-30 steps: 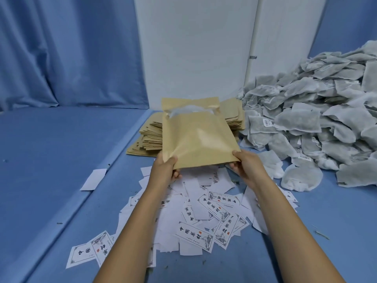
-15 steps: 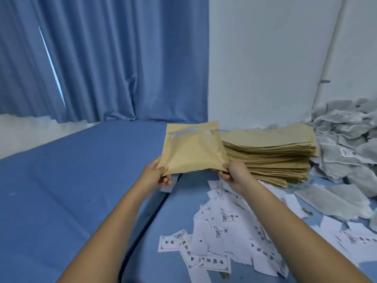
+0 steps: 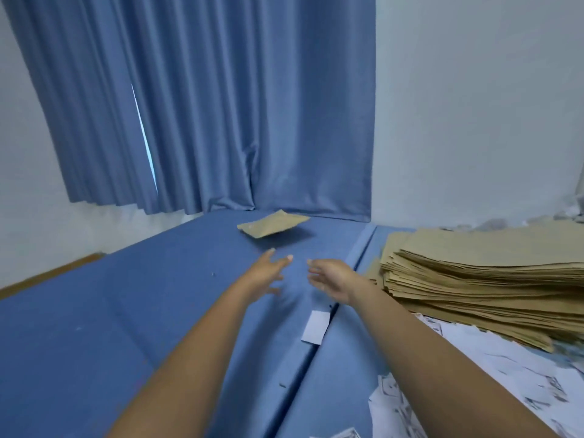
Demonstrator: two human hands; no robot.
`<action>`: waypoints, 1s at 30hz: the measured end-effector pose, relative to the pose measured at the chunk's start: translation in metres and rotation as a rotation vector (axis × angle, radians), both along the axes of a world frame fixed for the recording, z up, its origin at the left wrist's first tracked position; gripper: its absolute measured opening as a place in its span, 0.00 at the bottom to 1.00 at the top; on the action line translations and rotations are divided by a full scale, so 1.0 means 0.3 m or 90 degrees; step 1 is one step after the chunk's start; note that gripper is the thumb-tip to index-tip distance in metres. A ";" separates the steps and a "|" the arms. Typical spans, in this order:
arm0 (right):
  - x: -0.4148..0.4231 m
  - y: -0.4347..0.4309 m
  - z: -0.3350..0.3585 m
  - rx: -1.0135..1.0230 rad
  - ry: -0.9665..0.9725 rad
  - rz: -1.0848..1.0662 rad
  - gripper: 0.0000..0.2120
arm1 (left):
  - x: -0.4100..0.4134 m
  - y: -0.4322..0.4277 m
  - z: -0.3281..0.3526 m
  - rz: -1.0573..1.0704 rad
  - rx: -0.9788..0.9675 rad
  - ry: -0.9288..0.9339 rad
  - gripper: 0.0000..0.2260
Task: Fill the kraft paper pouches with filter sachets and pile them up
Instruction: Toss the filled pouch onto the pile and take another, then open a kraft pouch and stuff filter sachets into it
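A filled kraft paper pouch (image 3: 272,225) hovers just over the blue mat near the curtain, tilted, with its shadow below it. My left hand (image 3: 268,271) and my right hand (image 3: 331,276) are stretched out side by side short of the pouch, fingers straight and holding nothing. A thick stack of empty kraft pouches (image 3: 480,276) lies to the right of my right hand. Only a sliver of the grey filter sachets (image 3: 578,207) shows at the right edge.
Blue mats (image 3: 110,311) cover the floor, with a seam (image 3: 316,346) running between my arms. A white paper slip (image 3: 315,327) lies on the seam. Printed paper labels (image 3: 505,384) litter the lower right. A blue curtain (image 3: 205,105) and white wall stand behind.
Both hands held the filled pouch by its lower corners; now they have let go and it has flown forward to the left mat. The view swung left, away from the sachet heap.
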State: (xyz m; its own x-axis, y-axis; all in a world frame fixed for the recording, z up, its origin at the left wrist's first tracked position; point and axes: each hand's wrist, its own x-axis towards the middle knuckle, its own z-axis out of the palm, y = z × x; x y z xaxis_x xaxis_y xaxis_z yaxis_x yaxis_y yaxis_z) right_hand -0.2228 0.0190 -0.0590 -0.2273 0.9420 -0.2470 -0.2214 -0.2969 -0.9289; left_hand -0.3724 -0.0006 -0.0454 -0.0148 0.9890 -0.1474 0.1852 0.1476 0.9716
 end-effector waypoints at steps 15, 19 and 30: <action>0.809 -0.161 0.008 0.276 -1.225 -0.215 0.30 | 0.887 -0.029 -0.042 -0.278 0.437 0.472 0.19; 1.026 -0.215 -0.013 0.177 -1.336 -0.152 0.32 | 1.073 -0.054 -0.071 -0.280 0.542 0.608 0.21; 1.045 -0.340 -0.091 0.699 -1.077 -0.374 0.02 | 1.152 -0.098 -0.125 -0.228 0.558 0.779 0.18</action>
